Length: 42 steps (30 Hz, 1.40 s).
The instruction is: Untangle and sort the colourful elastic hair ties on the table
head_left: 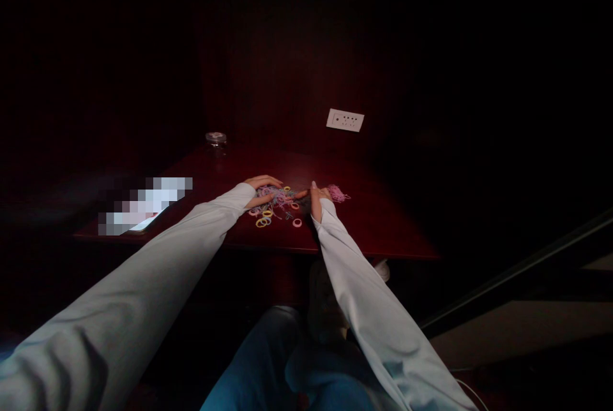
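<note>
A loose pile of small coloured hair ties (278, 197), in pink, yellow, blue and grey, lies on a dark red table (373, 232). My left hand (262, 185) rests at the pile's left side, its fingers stretched out and apart around it. On the other side, my right hand (317, 197) is held with the thumb raised and a finger pointing left toward the pile. A bunch of pink strands (339, 193) sits just beyond the right hand, touching or very close to it. Several single rings, such as a pink hair tie (297, 223), lie nearer the front edge.
A lit phone-like screen (143, 223), partly pixelated, lies at the table's left. Farther back stands a small clear jar (216, 143) with a lid. A white socket plate (345, 120) is on the back panel. My knees are below the table edge; the surroundings are very dark.
</note>
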### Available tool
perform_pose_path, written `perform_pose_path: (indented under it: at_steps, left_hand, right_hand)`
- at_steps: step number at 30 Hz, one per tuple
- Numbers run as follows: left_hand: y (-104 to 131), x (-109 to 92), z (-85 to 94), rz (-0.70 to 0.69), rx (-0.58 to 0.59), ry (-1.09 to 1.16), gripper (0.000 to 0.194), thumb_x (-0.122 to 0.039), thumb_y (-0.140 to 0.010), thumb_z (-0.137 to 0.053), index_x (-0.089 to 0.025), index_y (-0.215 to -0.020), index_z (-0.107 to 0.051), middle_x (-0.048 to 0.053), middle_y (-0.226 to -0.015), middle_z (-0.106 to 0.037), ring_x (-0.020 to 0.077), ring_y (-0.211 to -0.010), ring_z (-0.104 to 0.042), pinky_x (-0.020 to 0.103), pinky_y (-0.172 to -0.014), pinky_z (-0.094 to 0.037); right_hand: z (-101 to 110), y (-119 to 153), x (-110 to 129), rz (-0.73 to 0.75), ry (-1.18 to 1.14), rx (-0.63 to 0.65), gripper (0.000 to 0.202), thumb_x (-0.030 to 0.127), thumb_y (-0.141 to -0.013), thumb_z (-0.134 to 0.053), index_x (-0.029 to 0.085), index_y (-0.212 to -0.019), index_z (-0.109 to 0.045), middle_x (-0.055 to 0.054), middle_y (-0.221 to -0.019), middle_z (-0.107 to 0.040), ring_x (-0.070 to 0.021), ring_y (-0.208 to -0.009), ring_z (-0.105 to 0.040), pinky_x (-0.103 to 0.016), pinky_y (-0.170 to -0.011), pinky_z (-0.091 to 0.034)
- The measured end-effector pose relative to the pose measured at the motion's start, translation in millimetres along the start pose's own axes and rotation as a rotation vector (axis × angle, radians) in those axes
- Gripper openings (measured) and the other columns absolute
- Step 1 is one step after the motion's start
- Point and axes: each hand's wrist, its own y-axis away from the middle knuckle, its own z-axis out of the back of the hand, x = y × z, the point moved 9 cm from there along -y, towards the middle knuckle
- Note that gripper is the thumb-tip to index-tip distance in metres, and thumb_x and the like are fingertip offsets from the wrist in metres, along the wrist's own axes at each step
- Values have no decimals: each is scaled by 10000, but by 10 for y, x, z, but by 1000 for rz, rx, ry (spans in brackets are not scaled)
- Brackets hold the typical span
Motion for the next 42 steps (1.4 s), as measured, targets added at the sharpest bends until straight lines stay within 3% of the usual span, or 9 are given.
perform_pose_path:
  at_steps: [5,11,19,26,32,42]
  left_hand:
    - [-1,51,120,81,-2,-166,318,-393,-907,-567,-236,-1149,-702,55,-1193,-725,241,-1105,-636,408,-1016,-456]
    - [31,120,221,203,-41,-281,284,-395,-905,-578,-276,-1116,-726,34,-1165,-717,247,-1054,-588,414,-977,-424]
    - [54,182,266,272,-100,-333,245,-378,-885,-587,-280,-1045,-743,24,-1122,-717,247,-1034,-572,403,-948,-421]
    - [37,115,255,143,-98,-215,290,-351,-910,-532,-232,-1088,-728,50,-1142,-720,238,-1078,-632,407,-1012,-438]
    - [-7,22,175,85,-56,-160,293,-356,-951,-503,-233,-1111,-715,57,-1186,-726,233,-1150,-642,406,-1041,-445]
    - [26,-55,-89,-12,123,-42,362,-477,-985,-505,-275,-1138,-763,67,-1420,-623,259,-1274,-587,436,-1106,-415]
  right_hand:
    - [67,-35,-182,-158,48,-48,782,476,-1055,-97,267,-804,-807,-45,-1087,-747,-231,-1090,-608,-427,-1079,-361]
    - [60,-14,-186,-186,119,-19,695,469,-1038,-203,228,-783,-803,-106,-1095,-742,-306,-1166,-559,-456,-1033,-400]
    - [-9,-41,-140,-144,188,24,651,405,-1050,-209,235,-890,-817,-97,-1124,-737,-282,-1136,-565,-427,-1053,-376]
    - [-75,-25,-111,-81,144,50,616,433,-1062,-219,284,-1002,-815,-79,-1169,-715,-277,-1111,-510,-458,-1028,-357]
    - [-255,149,306,285,169,155,457,476,-1058,-323,357,-1223,-733,36,-1373,-656,-249,-1192,-418,-424,-1070,-314]
    - [-180,90,216,191,116,115,607,485,-1072,-241,340,-949,-817,14,-1194,-726,-239,-1150,-452,-411,-1050,-319]
